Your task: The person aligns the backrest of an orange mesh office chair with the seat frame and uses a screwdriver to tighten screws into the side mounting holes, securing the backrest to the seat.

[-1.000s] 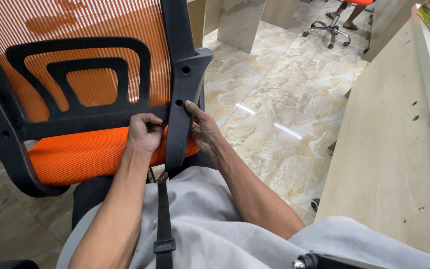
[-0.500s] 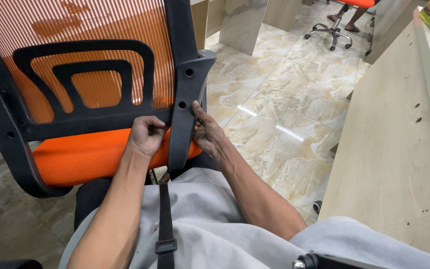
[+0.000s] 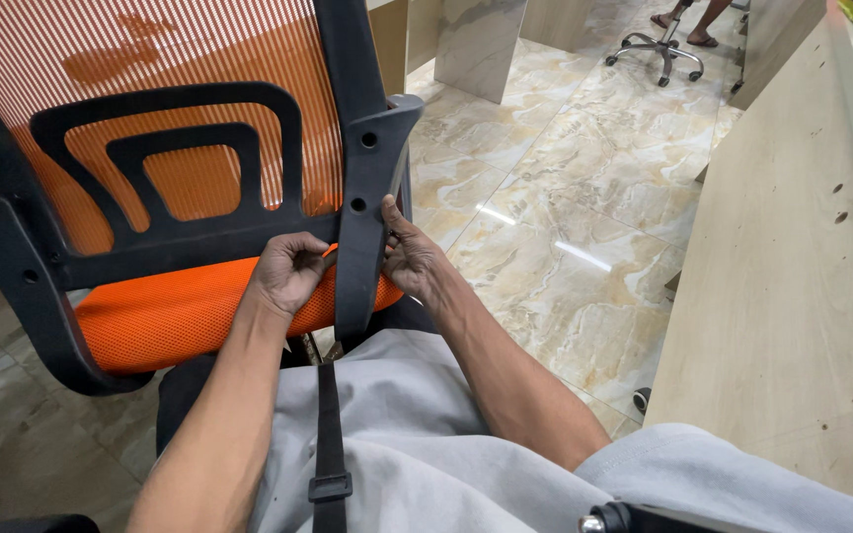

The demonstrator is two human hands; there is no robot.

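An orange mesh office chair (image 3: 180,306) is held tipped toward the viewer, its seat edge resting against the lap of a person in grey trousers (image 3: 426,434). A black plastic armrest bracket (image 3: 365,212), pierced by two bolt holes, is set upright at the right edge of the seat, between the two hands. The left hand (image 3: 286,274) is curled narrowly around the front rim of the orange seat cushion, just beside the bracket's left side, with the fingers tucked under the rim. The right hand (image 3: 409,259) is pressed against the bracket's right side, the thumb laid up along its edge near the lower hole and the remaining fingers wrapped behind; the bracket is gripped there. The lower end of the bracket is seen dropping below the seat edge, between the wrists.

Behind the seat, the striped orange backrest (image 3: 150,59) is framed by a black lumbar support (image 3: 175,158). The opposite armrest (image 3: 22,286) is seen at the seat's left edge. A black strap with a buckle (image 3: 330,464) is laid across the lap. A pale wooden panel (image 3: 792,276) is stood at the right, over a marbled tile floor (image 3: 565,227), and another chair's wheeled base (image 3: 659,49) is seen far off.
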